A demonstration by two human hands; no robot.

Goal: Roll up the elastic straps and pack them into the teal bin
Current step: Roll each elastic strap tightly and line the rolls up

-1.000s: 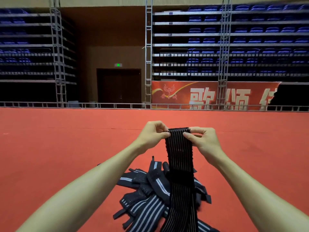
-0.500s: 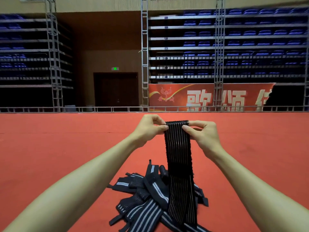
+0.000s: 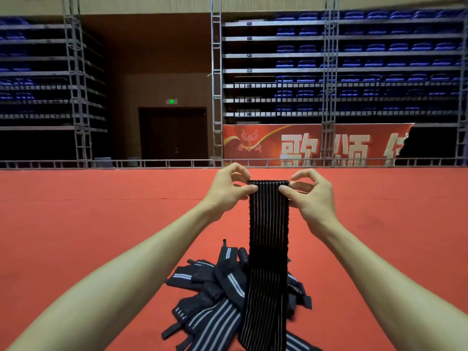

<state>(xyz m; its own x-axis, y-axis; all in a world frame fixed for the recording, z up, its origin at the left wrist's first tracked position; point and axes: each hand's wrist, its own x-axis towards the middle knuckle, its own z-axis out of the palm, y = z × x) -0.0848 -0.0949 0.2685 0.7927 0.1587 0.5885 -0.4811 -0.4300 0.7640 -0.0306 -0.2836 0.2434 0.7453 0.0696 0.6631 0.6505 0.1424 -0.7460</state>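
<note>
Red carpet [image 3: 76, 224] covers a wide floor in a dim hall, and both bare arms reach out over it from the bottom edge. The left hand [image 3: 229, 192] pinches the top left corner of a black elastic strap [image 3: 268, 224], thumb in front and curled fingers behind. The right hand [image 3: 310, 196] pinches the top right corner the same way. Between the two hands the strap's top edge is turned over into a narrow fold or the first turn of a roll; I cannot tell which. From there the strap, ribbed with thin pale lines, hangs straight down, and its lower end trails onto a pile of straps [image 3: 217, 295] on the carpet just below the hands. The pile is a loose heap of dark bands, some with broad grey stripes, spread out flat and overlapping. Farther back, a low metal railing [image 3: 126, 163] runs along the carpet's far edge. Behind it stand upright metal trusses [image 3: 216, 79], a red banner [image 3: 316, 145] with large pale characters, a dark double door [image 3: 173, 134] under a green exit sign [image 3: 171, 101], and tiers of blue seats [image 3: 354, 59].
</note>
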